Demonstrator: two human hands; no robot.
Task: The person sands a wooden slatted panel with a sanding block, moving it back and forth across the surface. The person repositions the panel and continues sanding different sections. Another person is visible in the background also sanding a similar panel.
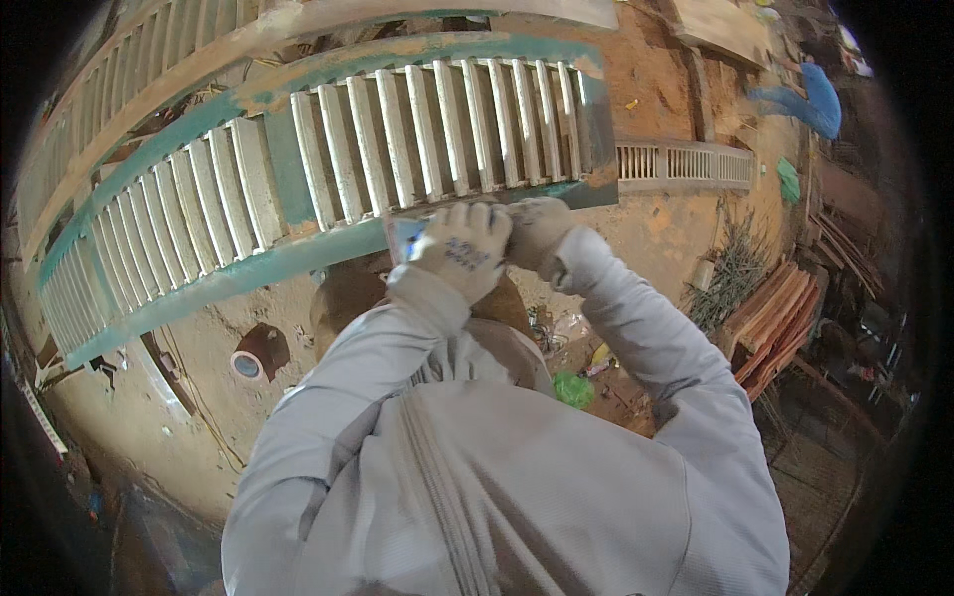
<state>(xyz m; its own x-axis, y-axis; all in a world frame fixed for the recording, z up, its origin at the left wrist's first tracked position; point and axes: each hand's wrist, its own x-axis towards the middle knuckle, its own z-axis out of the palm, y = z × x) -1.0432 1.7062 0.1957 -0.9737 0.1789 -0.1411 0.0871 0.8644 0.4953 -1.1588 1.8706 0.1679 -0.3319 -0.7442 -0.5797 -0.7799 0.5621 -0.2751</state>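
Note:
A long louvred shutter [338,236] lies across in front of me, its worn green frame holding white slats [437,129]. Both my hands wear pale gloves with dark print and meet side by side at the near edge of the frame. My left hand [462,248] is curled with knuckles up, and a small pale, bluish piece [404,238] shows beside it against the frame. My right hand [540,230] is closed in a fist-like grip close against the left. The fingertips are hidden, so what they hold cannot be made out.
Beyond lies another slatted wooden frame [149,84]; a smaller slatted panel [686,164] is at the right. A reddish cylinder [260,353] sits on the ground. Stacked reddish boards [775,328], twigs [735,268] and a green bag [573,388] lie rightward. A person in blue [817,104] is far right.

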